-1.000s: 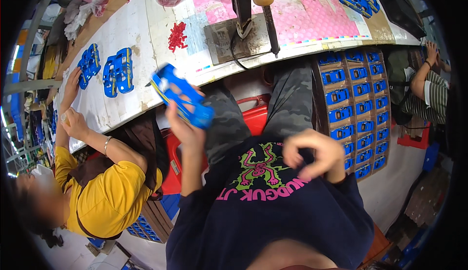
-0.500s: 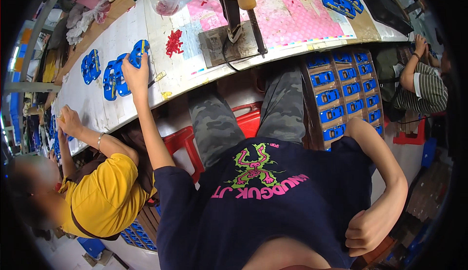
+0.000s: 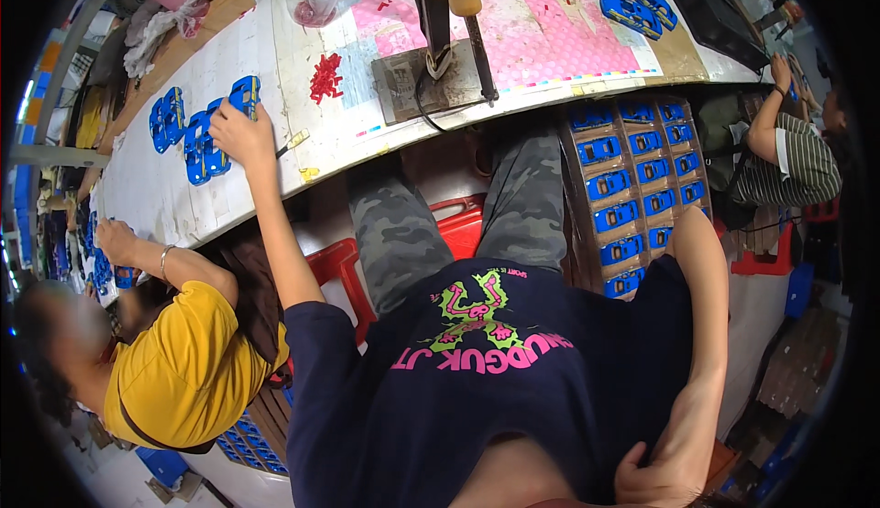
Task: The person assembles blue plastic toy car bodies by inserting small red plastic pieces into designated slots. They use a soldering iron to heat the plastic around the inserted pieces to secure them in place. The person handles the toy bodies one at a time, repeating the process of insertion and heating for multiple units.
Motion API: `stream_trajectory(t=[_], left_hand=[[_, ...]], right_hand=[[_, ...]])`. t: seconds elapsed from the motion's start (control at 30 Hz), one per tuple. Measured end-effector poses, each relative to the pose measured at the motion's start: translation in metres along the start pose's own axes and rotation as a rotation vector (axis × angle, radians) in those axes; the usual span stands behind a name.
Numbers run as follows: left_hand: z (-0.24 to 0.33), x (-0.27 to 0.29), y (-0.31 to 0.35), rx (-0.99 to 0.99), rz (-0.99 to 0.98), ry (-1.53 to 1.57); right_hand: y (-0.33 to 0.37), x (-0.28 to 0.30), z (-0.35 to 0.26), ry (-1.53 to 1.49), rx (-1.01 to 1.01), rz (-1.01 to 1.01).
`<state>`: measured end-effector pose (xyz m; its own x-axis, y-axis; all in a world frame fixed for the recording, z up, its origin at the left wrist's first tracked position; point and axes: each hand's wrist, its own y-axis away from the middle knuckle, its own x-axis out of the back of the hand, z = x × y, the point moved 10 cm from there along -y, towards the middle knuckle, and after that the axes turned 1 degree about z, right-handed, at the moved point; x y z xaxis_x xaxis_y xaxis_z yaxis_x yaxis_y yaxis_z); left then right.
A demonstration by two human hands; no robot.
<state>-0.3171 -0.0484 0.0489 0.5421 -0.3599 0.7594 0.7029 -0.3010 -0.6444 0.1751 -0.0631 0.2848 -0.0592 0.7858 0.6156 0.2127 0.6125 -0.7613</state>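
Note:
My left hand (image 3: 241,134) reaches over the white table, its fingers bent round a blue toy car (image 3: 246,92), the right-hand one of a close row. Just left of it lie more blue toy cars (image 3: 195,153), partly covered by my fingers. A separate pair of blue toy cars (image 3: 166,119) sits further left. My right hand (image 3: 658,479) is low at my right side against the dark shirt, fingers curled in; no object shows in it.
Small red parts (image 3: 325,78) lie heaped on the table (image 3: 302,127). A machine (image 3: 440,36) stands ahead. Blue cars (image 3: 632,18) rest at the far right. A partitioned box (image 3: 629,173) of cars is beside my right leg. A co-worker in yellow (image 3: 188,361) sits left.
My left hand has moved slightly left, with the toy cars shifting left too. My right hand has dropped lower and toward my body. The view has shifted a little.

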Motion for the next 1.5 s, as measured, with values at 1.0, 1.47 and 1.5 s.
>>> stream_trajectory(t=[1.0,1.47,1.5], left_hand=[[0.105,0.026,0.019,-0.304,-0.271,0.94],[0.097,0.031,0.02,-0.294,-0.193,0.943],[0.098,0.037,0.021,-0.308,-0.166,0.947]], right_hand=[[0.562,0.283,0.151,0.706,-2.103,0.966],[0.505,0.261,0.116,0.512,-1.474,1.439],[0.488,0.255,0.114,0.465,-1.382,1.463]])
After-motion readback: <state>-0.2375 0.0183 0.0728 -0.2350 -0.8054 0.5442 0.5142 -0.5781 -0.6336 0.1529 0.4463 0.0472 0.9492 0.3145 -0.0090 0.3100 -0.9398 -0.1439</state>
